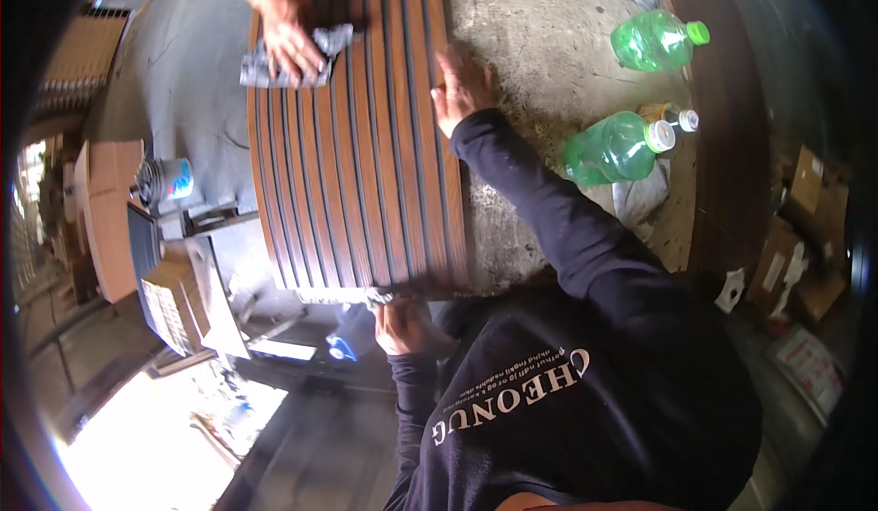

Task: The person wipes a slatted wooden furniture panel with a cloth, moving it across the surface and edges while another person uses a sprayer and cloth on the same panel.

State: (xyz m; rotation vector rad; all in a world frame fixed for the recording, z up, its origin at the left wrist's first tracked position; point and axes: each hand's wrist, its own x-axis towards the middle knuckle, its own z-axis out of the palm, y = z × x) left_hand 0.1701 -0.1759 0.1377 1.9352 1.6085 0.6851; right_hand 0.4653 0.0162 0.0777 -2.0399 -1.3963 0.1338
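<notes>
— Two hands are placed where?
— On the slatted panel [366, 145], laid flat on the table [540, 45]. Its near end is pinched in the left hand [402, 324] grip; the right hand [462, 86] is rested spread open on its right edge

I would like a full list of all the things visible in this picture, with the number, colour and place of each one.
slatted panel: one, brown with dark grooves, lying on the table
table: one, grey, under the panel
cloth: one, grey, on the panel's far left part
co-worker's hand: one, coming from the top edge, on the cloth
green bottles: two, on the table, right of the panel
small bottle: one, brownish, white cap, between the green ones
can: one, blue-and-red label, left of the panel
cardboard boxes: several, brown, far right
left hand: grips the panel's near edge
right hand: flat on the panel's right edge
</notes>
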